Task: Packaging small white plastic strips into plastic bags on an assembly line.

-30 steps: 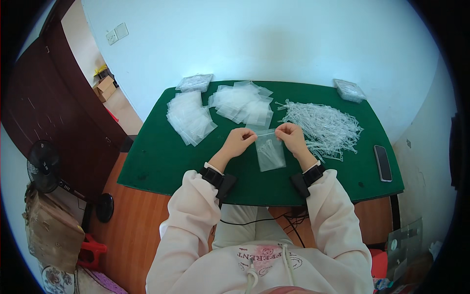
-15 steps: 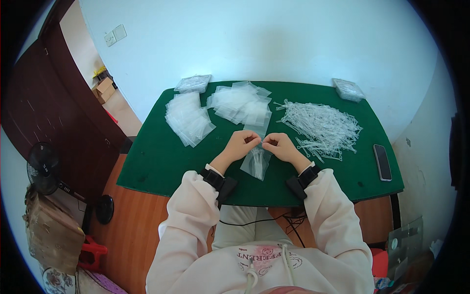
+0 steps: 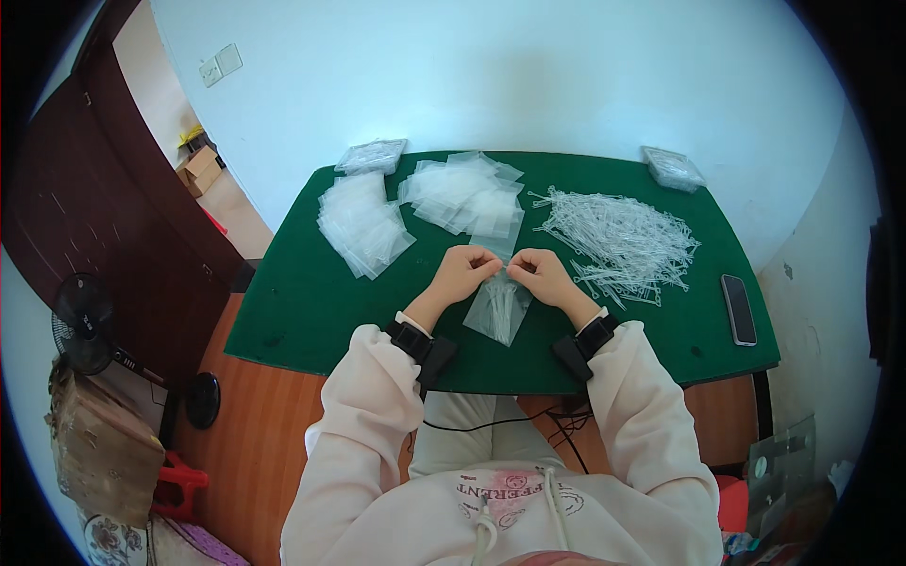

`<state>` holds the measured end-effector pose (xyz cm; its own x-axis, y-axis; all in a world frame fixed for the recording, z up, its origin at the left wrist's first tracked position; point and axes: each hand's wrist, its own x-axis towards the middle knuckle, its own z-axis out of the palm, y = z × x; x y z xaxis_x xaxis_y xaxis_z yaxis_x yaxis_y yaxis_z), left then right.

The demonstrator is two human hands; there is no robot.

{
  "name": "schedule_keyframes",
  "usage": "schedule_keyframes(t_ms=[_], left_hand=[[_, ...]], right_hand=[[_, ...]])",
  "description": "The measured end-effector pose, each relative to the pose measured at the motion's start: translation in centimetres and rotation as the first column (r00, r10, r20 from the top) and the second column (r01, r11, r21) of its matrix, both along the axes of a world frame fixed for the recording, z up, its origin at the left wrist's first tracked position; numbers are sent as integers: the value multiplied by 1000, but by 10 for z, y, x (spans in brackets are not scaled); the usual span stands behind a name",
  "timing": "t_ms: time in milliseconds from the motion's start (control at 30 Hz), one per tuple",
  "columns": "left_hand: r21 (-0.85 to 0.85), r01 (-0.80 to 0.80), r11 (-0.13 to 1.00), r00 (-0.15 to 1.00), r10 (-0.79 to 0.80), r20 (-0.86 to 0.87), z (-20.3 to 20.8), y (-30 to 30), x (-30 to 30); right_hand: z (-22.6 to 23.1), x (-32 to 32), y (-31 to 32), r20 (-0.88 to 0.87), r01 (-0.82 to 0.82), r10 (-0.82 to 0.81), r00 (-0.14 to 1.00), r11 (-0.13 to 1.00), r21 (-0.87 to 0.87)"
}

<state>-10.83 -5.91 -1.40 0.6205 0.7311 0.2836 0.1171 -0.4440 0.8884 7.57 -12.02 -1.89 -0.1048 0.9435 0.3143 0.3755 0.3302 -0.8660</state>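
Note:
A small clear plastic bag lies at the table's near middle, with several thin clear sticks inside. My left hand is closed, its thumb and fingertips pinching the bag's upper edge from the left. From the right, my right hand pinches the same edge, the fingertips of both hands close together. Just beyond them, another flat clear bag sticks out from a heap of bags. To the right lies a big pile of thin clear plastic sticks with looped ends.
A second fan of clear bags lies left on the green table. Filled packs stand at the back left and back right. A phone rests near the right edge. A fan and cardboard box stand at the left.
The bag under my hands looks spread a little wider to the right. Both hands keep their pinch in nearly the same place, the fingertips slightly farther apart.

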Motion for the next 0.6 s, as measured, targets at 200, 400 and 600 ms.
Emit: schedule_keyframes(t_ms=[200, 400, 600], left_hand=[[2, -90, 996, 995, 90, 43, -1, 10, -7], [-157, -60, 986, 995, 72, 72, 2, 9, -7], [-263, 180, 948, 984, -178, 31, 2, 3, -4]], right_hand=[[1, 8, 3, 48, 48, -49, 998, 999, 21], [-2, 15, 8, 15, 138, -140, 990, 988, 72], [-2, 16, 7, -176, 224, -210, 962, 973, 62]])
